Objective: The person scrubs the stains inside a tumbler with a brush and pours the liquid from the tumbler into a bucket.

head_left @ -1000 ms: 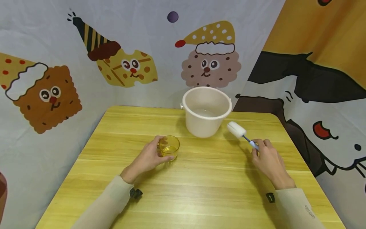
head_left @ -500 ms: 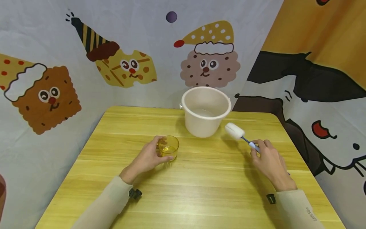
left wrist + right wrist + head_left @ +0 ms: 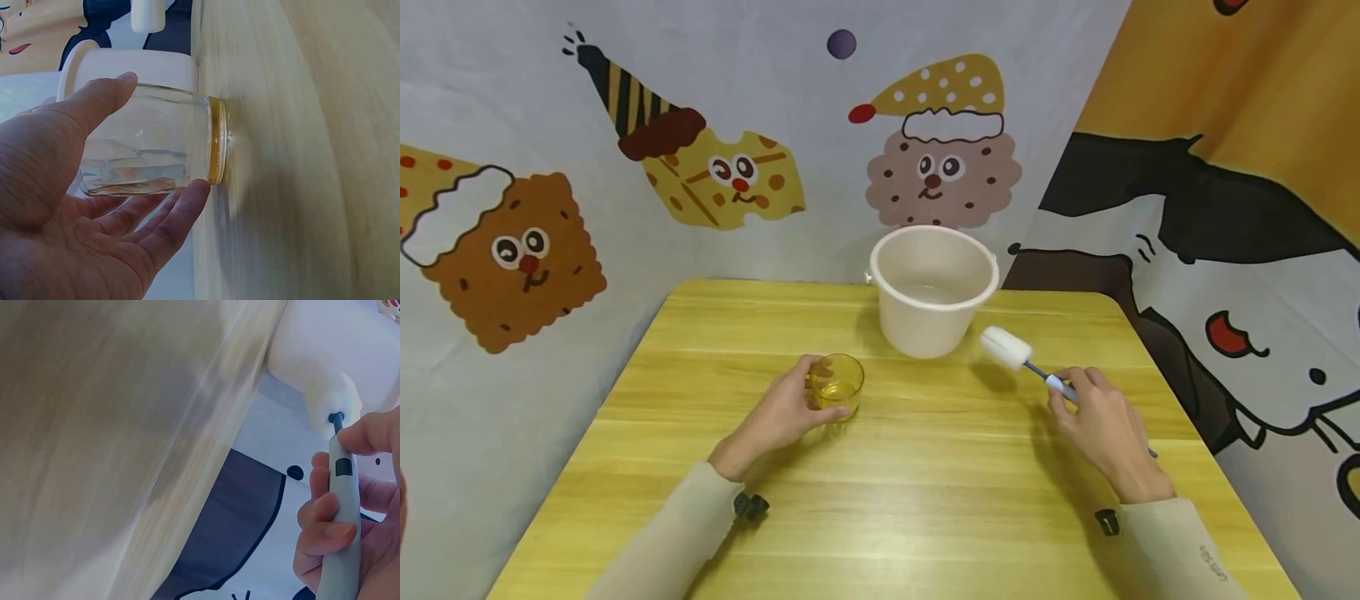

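In the head view my left hand (image 3: 782,414) holds a small amber glass cup (image 3: 841,385) near the middle of the table. Its thumb lies along one side and its fingers curve round the other, as the left wrist view shows; the cup's base (image 3: 217,140) is right at the tabletop. On the right, my right hand (image 3: 1101,429) grips a sponge bottle brush by its pale blue handle (image 3: 342,519). The brush's white sponge head (image 3: 1006,347) points up and left, held above the table in front of the bucket.
A white bucket (image 3: 934,292) stands at the back of the wooden table (image 3: 880,517), beyond the cup and the brush. Behind it hangs a cloth (image 3: 760,75) printed with cartoon figures. A small dark device (image 3: 750,506) is worn at the left wrist, and another (image 3: 1107,522) at the right.
The brush in my right hand has shifted slightly left, its sponge head dipping a little lower. My left hand keeps its hold on the cup. The whole head view has drifted slightly.
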The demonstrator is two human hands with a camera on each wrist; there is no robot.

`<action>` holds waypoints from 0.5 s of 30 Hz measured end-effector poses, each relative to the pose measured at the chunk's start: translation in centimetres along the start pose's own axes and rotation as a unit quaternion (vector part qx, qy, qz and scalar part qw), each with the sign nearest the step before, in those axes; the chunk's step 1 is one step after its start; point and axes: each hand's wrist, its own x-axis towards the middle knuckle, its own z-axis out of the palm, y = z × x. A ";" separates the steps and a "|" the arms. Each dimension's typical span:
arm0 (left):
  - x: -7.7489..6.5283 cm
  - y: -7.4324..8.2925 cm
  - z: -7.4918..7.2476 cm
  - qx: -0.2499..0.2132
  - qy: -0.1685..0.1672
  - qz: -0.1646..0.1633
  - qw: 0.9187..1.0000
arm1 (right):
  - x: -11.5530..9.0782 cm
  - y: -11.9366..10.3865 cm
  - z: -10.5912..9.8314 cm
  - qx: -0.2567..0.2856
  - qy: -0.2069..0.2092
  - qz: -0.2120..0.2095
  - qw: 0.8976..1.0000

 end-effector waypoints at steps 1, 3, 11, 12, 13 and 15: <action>0.0 -0.1 -0.1 0.001 0.001 0.001 1.000 | 0.0 -0.1 0.0 0.000 0.000 -0.001 1.000; 0.0 -0.2 -0.2 0.003 0.002 0.002 1.000 | -0.1 -0.1 0.1 0.000 0.000 -0.002 1.000; 0.2 -0.2 -0.3 0.000 -0.005 0.007 1.000 | -0.6 -0.6 0.2 0.002 -0.003 -0.014 1.000; 0.2 -0.2 -0.3 0.000 -0.005 0.007 1.000 | -0.7 -0.6 0.2 0.001 -0.002 -0.016 1.000; 0.2 -0.2 -0.3 -0.001 -0.006 0.007 1.000 | -0.7 -0.7 0.2 0.001 -0.001 -0.017 1.000; 0.1 -0.3 -0.3 -0.001 -0.007 0.005 1.000 | -0.7 -0.9 0.2 0.000 -0.001 -0.020 1.000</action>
